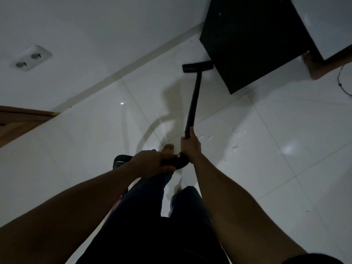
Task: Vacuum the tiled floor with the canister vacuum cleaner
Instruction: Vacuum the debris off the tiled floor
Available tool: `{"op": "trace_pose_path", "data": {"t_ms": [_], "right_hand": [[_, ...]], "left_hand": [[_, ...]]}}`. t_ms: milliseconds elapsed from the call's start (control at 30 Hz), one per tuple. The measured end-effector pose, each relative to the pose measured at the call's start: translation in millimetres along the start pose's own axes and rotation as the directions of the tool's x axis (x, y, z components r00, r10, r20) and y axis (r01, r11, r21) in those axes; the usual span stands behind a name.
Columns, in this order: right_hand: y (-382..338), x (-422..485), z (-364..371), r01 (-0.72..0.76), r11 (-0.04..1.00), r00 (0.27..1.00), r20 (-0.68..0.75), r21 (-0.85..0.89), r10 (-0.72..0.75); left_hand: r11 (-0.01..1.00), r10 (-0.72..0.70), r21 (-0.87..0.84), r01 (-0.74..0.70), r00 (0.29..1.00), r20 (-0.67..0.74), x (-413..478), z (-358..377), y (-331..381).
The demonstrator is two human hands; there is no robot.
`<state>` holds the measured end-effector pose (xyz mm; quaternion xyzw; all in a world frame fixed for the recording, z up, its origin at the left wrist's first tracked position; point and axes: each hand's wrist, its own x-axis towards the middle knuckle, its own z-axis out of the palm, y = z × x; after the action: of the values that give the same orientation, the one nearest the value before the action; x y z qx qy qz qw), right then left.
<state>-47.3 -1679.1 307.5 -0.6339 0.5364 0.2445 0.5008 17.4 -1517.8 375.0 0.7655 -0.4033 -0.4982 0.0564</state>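
Observation:
A black vacuum wand (194,100) runs from my hands up to its flat floor head (197,66), which lies on the white tiled floor (266,141) against the foot of a black cabinet. My right hand (190,144) grips the lower end of the wand. My left hand (152,161) grips the curved black handle (180,162) just behind it. A dark rounded part (122,161), perhaps the canister, shows behind my left wrist, mostly hidden.
The black cabinet (253,40) stands at the upper right, with a wooden furniture leg (312,67) and a thin cable (341,80) beside it. A white wall with a double socket (31,58) lies at the left, a wooden door frame (17,119) below it. My bare foot (168,148) is near the handle.

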Motion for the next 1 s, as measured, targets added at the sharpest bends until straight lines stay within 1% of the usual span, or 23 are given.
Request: {"op": "trace_pose_path", "data": {"t_ms": [167, 333, 467, 567, 667, 833, 900, 1000], "right_hand": [[-45.5, 37.8, -8.3, 0.035, 0.995, 0.999, 0.043, -0.088, -0.031], [-79.2, 67.9, -15.6, 0.078, 0.981, 0.995, 0.078, -0.177, -0.065], [-104.7, 86.6, -26.5, 0.120, 0.970, 0.990, 0.101, -0.210, -0.100], [-112.1, 84.0, -30.6, 0.131, 0.968, 0.990, 0.084, -0.213, -0.115], [-87.5, 64.5, -26.6, 0.158, 0.969, 0.987, 0.062, -0.189, -0.149], [-13.9, 14.8, -8.6, 0.188, 0.977, 0.981, 0.060, -0.101, -0.183], [7.8, 0.8, -3.9, 0.179, 0.980, 0.983, 0.057, -0.087, -0.175], [54.4, -32.1, -4.0, 0.190, 0.981, 0.981, 0.048, -0.048, -0.187]], "left_hand": [[0.992, -0.052, -0.123, 0.043, 0.996, -0.072, 21.7, -30.2, -3.9], [0.955, -0.155, -0.272, 0.119, 0.981, -0.117, 39.3, -45.3, -2.4], [0.927, -0.195, -0.354, 0.122, 0.964, -0.178, 51.3, -59.6, 2.9], [0.922, -0.190, -0.372, 0.108, 0.963, -0.192, 52.9, -64.3, 3.8], [0.927, -0.180, -0.358, 0.115, 0.972, -0.154, 39.2, -48.2, 9.4], [0.983, -0.110, -0.158, 0.091, 0.987, -0.114, -0.3, 13.3, 17.0], [0.989, -0.108, -0.107, 0.098, 0.990, -0.093, -10.2, 35.1, 21.0], [0.995, -0.088, -0.048, 0.083, 0.990, -0.112, -37.7, 74.9, 47.9]]}}
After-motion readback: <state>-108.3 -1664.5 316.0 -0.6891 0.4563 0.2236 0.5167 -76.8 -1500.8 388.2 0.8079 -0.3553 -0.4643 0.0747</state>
